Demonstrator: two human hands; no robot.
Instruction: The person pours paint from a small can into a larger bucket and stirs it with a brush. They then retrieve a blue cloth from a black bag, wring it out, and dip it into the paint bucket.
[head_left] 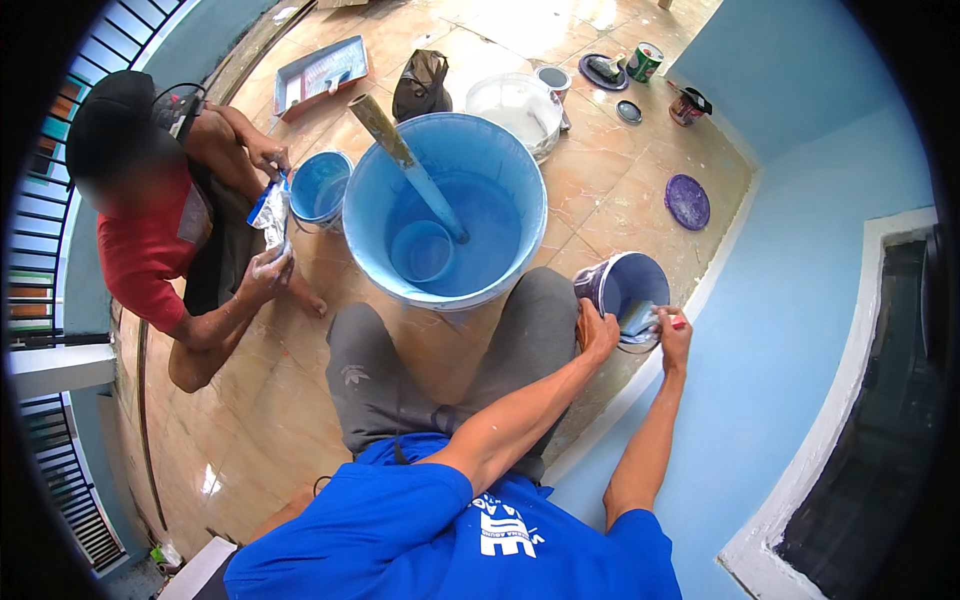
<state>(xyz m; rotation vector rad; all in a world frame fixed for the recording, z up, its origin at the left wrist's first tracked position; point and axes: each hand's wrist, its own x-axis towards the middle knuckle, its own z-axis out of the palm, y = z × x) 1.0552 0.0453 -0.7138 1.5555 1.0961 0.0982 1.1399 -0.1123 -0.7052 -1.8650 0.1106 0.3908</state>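
Observation:
A small dark purple bucket [592,284] stands on the tiled floor by the blue wall, just beyond my right knee. My left hand [597,330] is closed on its near left rim, steadying it. In my right hand [675,342] is a paintbrush [638,320]; a bit of red handle shows by the fingers, and its wide pale-blue head lies inside the bucket's mouth. Between my knees and the far side stands a large blue tub [530,235] of bluish liquid. A paint-smeared pole [405,160] leans in it, beside a smaller round blue container [422,250].
At left, a crouching person [150,240] in red handles a white-and-blue packet [268,215] beside a small blue pail [320,185]. Farther off are a paint tray [285,85], black bag [422,88], white tub [515,100], several cans and a purple lid [687,202]. A window frame [850,400] is at right.

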